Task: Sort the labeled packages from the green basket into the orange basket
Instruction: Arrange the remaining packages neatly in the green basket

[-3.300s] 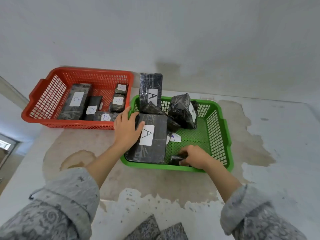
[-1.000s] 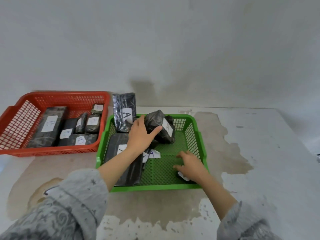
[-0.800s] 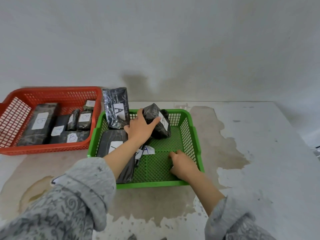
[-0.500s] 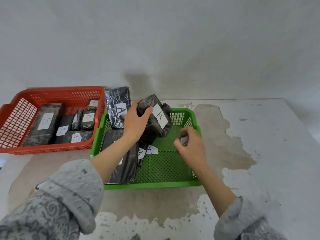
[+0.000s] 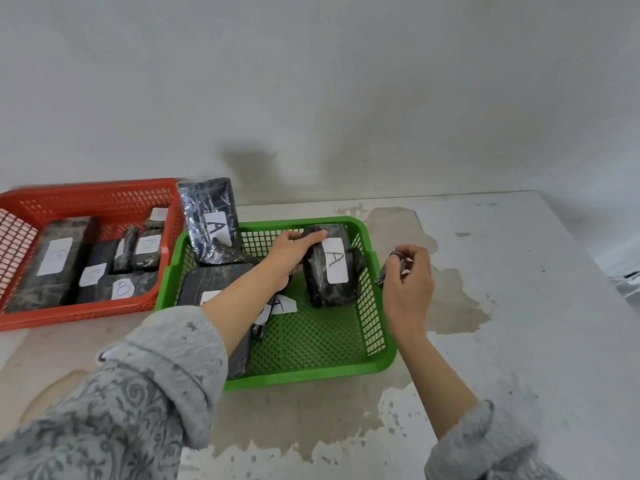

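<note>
Green plastic mesh forms the source basket (image 5: 375,362), which is sitting at the centre of the stained table (image 5: 519,306), with the orange basket (image 5: 86,315) lying at its 9 o'clock, just beside it. The left hand (image 5: 287,254) is clasping the top of a black-wrapped package (image 5: 329,268) marked A and is tilting it upright, probably so that its label faces the camera for reading. The right hand (image 5: 408,275) is pinching a small dark packet (image 5: 388,275) between thumb and fingertips, above the green basket's rim at 3 o'clock; its label is not showing. A flat A package (image 5: 207,289) is lying at the basket's 9 o'clock side, and a tall A package (image 5: 211,223) is leaning at 11 o'clock. Packages in the orange basket are showing B labels, which suggests sorting by letter. Compared with half a second earlier, the right hand is standing farther toward 3 o'clock, outside the rim, while the left hand's grasp is unchanged.
</note>
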